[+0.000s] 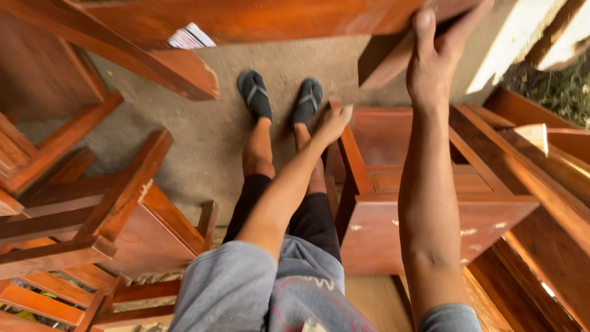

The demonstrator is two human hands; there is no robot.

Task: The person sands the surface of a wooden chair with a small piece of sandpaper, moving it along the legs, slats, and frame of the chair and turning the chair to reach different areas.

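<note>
I look straight down past my legs and dark sandals (pixel 281 97) on a grey concrete floor (pixel 203 135). My left hand (pixel 335 122) rests with fingers curled on the top edge of a reddish-brown wooden furniture frame (pixel 430 227) standing to my right. My right hand (pixel 437 55) reaches up and forward, its fingers gripping the edge of a long reddish wooden panel (pixel 258 18) that spans the top of the view. Both arms are bare below grey sleeves.
More varnished wooden frames and slats (pixel 92 209) are stacked at the left. Further boards (pixel 547 203) lean at the right. A white striped paper (pixel 192 37) lies on the floor near the top. Grass (pixel 565 86) shows at the far right.
</note>
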